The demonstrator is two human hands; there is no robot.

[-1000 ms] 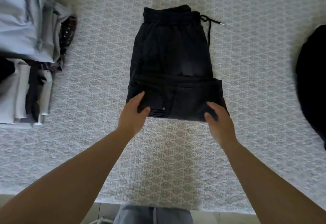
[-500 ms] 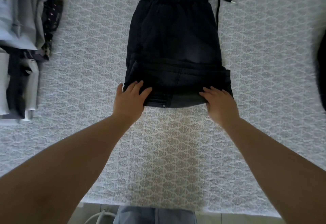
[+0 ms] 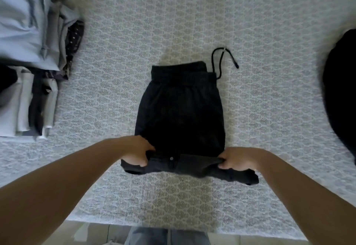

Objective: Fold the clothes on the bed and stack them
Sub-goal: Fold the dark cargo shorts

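Two hands, the left hand [image 3: 137,153] and right hand [image 3: 238,159], are curled round the near folded edge of black shorts [image 3: 181,113] laid mid-bed on a patterned bedspread [image 3: 154,23], with what seems a folded stack [image 3: 28,61] seen blurred at left.

This looks like a bedroom in a home. A bed [image 3: 192,23] with a white cover full of small patterns spreads out under both hands and far past them. Well off to the left of the left hand [image 3: 137,153] sits a pile of folded clothes [image 3: 28,71]. Between the hands lie black shorts [image 3: 181,113]. Behind the arms, at the bed's near edge, a strip of pale tiled floor [image 3: 92,233] shows.
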